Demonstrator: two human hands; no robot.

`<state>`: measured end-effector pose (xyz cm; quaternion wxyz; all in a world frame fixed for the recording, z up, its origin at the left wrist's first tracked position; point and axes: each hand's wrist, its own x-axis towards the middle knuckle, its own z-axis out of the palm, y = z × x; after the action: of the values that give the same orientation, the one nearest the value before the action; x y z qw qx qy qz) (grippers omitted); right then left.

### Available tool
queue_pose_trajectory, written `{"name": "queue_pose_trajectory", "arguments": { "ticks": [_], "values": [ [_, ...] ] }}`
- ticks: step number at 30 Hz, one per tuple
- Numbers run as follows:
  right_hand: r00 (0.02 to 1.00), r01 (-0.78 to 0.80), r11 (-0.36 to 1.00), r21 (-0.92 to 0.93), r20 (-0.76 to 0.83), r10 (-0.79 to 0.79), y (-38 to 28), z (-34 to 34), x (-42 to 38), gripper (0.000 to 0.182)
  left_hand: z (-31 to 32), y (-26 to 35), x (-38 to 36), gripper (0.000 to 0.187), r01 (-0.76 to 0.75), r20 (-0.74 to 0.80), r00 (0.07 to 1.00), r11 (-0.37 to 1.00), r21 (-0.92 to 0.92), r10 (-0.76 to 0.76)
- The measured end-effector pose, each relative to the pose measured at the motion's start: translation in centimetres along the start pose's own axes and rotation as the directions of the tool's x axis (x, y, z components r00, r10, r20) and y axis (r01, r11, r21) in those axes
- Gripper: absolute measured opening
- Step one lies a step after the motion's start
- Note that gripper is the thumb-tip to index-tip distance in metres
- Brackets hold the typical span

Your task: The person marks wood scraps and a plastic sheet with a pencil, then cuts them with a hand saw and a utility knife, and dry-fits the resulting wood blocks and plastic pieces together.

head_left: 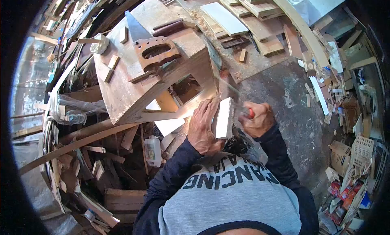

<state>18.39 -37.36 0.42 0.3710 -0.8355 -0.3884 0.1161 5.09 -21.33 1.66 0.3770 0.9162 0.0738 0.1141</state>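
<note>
My left hand (204, 127) is closed on a short wood block (224, 120) with a bright white face, held upright in front of my chest. To the right of the block, my right hand (258, 119) is closed around a tool with a red handle (251, 113). Motion blur smears the far part of that tool, so its kind does not show. Just beyond my hands stands a wooden workbench (118, 92) with an open front. On its top lies a handsaw (156, 52) with a brown wooden handle, among small wood offcuts (109, 75).
Planks and a white board (224, 18) are stacked on a sawdust-covered surface at the back. A long curved strip (300, 27) reaches over them. Scrap wood crowds both sides. A white plastic jug (152, 151) stands at my left, and a cardboard box (339, 157) at the right.
</note>
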Motion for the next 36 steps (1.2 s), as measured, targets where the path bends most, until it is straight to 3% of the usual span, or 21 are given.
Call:
{"name": "queue_pose_trajectory", "arguments": {
  "ticks": [3,7,10,11,13,16,17,18,19,20,21,22,24,26,27,28,30,32,33,35,36],
  "values": [
    [0.999,0.034,0.999,0.013,-0.043,-0.034,-0.6,0.6,0.9,0.028,0.5,-0.3,-0.1,0.084,-0.008,0.012,1.0,1.0,-0.002,0.008],
    [0.998,0.027,0.999,-0.031,0.061,-0.025,0.7,1.3,1.2,0.036,0.8,-0.7,-0.5,0.083,0.015,0.011,1.0,1.0,0.008,-0.015],
    [0.998,-0.049,0.998,-0.041,0.043,0.051,1.9,2.2,1.2,0.069,1.2,-1.1,-0.8,0.088,-0.025,-0.001,1.0,1.0,0.016,0.025],
    [0.998,-0.056,0.997,-0.058,0.012,0.057,2.5,2.8,0.9,0.072,1.4,-1.3,-0.8,0.091,-0.049,-0.008,0.999,0.999,0.019,0.049],
    [0.997,-0.062,0.994,-0.091,-0.051,0.058,3.9,4.2,0.2,0.078,2.6,-1.7,-1.4,0.091,0.048,0.041,0.998,0.997,-0.065,-0.045],
    [0.991,-0.132,0.99,-0.041,-0.016,0.132,5.5,5.2,-1.4,0.066,3.3,-1.0,-2.3,0.089,0.097,0.068,0.993,0.993,-0.062,-0.093],
    [0.969,-0.248,0.964,-0.095,-0.047,0.244,6.5,5.7,-1.8,0.058,3.4,-0.7,-2.3,0.089,0.093,0.07,0.993,0.995,-0.043,-0.09],
    [0.932,-0.36,0.921,-0.145,-0.082,0.352,7.7,6.4,-2.3,0.051,3.6,-0.5,-2.1,0.086,0.162,0.109,0.983,0.976,-0.147,-0.147],
    [0.885,-0.466,0.865,-0.189,-0.127,0.449,9.4,7.3,-2.7,0.044,3.9,-1.9,-3.7,0.087,-0.074,-0.05,0.996,0.996,-0.039,0.072],
    [0.837,-0.547,0.805,-0.228,-0.153,0.526,15.5,7.3,-5.6,0.034,0.5,0.2,-2.9,0.089,-0.044,-0.046,0.998,0.976,-0.213,0.035],
    [0.804,-0.593,0.752,-0.288,-0.159,0.573,21.7,5.7,-8.5,0.025,-0.4,-0.1,-2.3,0.091,-0.06,-0.067,0.996,0.99,-0.127,0.052],
    [0.843,-0.537,0.775,-0.333,-0.181,0.506,23.0,3.8,-7.6,0.024,-1.2,-0.3,-1.7,0.093,-0.073,-0.088,0.994,0.997,-0.04,0.069],
    [0.842,-0.538,0.813,-0.221,-0.104,0.529,20.7,3.2,-10.4,0.024,-1.1,-1.1,-1.7,0.097,-0.034,-0.071,0.997,0.999,0.036,0.037],
    [0.862,-0.505,0.86,0.081,-0.003,0.507,15.7,1.8,-6.0,0.027,0.2,-1.2,0.6,0.101,-0.029,-0.064,0.997,0.999,0.029,0.031],
    [0.866,-0.486,0.816,0.314,0.048,0.498,12.1,1.6,-5.1,0.026,-0.2,-0.3,1.3,0.097,0.095,0.06,0.994,0.995,-0.02,-0.093],
    [0.878,-0.444,0.724,0.527,0.094,0.47,8.8,1.7,-3.8,0.025,0.8,-0.6,1.4,0.1,0.124,0.042,0.991,0.992,0.008,-0.124],
    [0.977,-0.183,0.712,0.678,0.043,0.21,4.2,1.9,-2.7,0.022,2.0,-0.5,1.6,0.105,0.203,0.027,0.979,0.978,0.041,-0.204],
    [0.992,-0.018,0.842,0.539,-0.094,0.081,0.4,2.4,-1.1,0.023,2.4,-0.1,2.0,0.109,0.296,0.024,0.955,0.954,0.046,-0.297],
    [0.988,0.064,0.889,0.453,-0.152,0.006,-0.3,2.5,-0.7,0.024,2.8,-0.4,1.7,0.109,0.263,-0.032,0.964,0.964,0.029,-0.262],
    [0.993,-0.035,0.887,0.46,-0.087,0.085,0.3,2.7,-0.1,0.025,3.8,-1.5,1.1,0.108,0.195,-0.155,0.969,0.981,0.006,-0.191],
    [0.994,-0.06,0.863,0.501,-0.049,0.098,0.4,2.6,0.5,0.025,2.5,-1.4,1.2,0.084,0.128,-0.155,0.975,0.973,-0.19,-0.158]
  ]
}}
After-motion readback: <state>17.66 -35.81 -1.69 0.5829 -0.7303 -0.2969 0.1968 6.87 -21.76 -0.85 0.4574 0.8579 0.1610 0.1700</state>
